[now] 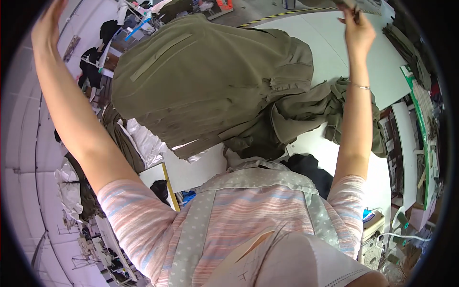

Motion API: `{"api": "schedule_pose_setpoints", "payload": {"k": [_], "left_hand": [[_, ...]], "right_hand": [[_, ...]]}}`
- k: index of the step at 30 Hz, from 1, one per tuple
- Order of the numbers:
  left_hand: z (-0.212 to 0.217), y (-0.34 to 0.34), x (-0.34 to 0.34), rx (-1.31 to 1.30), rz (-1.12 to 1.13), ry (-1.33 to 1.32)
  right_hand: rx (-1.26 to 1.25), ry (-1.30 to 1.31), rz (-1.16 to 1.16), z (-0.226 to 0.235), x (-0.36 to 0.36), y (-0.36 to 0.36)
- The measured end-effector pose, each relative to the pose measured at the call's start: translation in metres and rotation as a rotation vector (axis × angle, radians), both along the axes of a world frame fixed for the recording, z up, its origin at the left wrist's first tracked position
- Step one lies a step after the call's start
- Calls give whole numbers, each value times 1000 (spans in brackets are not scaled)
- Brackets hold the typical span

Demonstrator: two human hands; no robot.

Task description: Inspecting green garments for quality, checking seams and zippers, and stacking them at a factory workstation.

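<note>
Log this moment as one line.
left hand: raised, open, holds nothing | right hand: raised, pinching dark edge | olive-green fabric garment: spread over white table | second olive garment: crumpled beside it

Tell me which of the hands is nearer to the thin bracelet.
Right. The bracelet sits on the wrist just below the right hand, which is raised at the upper right. The left hand is raised far off at the upper left.

A large olive-green garment (pixel 205 86) hangs spread wide above the white table (pixel 334 43), its lower folds bunched on it.
</note>
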State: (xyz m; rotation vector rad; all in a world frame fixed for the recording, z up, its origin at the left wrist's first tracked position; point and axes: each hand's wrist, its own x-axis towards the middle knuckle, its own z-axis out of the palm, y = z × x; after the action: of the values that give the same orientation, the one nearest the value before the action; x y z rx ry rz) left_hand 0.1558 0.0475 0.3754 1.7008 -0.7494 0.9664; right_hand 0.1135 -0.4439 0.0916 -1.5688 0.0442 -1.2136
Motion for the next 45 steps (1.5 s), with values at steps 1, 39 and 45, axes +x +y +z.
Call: {"api": "schedule_pose_setpoints", "payload": {"k": [1,39,45], "left_hand": [[-13,19,-6,19,-27,137],[-289,-25,22,1015,242,467],[-324,6,-13,746,192,548]], "right_hand": [[-165,-7,-72,-28,17,-12],[-305,400,307,-236,29,57],[-405,435,346,-231,25,83]]}}
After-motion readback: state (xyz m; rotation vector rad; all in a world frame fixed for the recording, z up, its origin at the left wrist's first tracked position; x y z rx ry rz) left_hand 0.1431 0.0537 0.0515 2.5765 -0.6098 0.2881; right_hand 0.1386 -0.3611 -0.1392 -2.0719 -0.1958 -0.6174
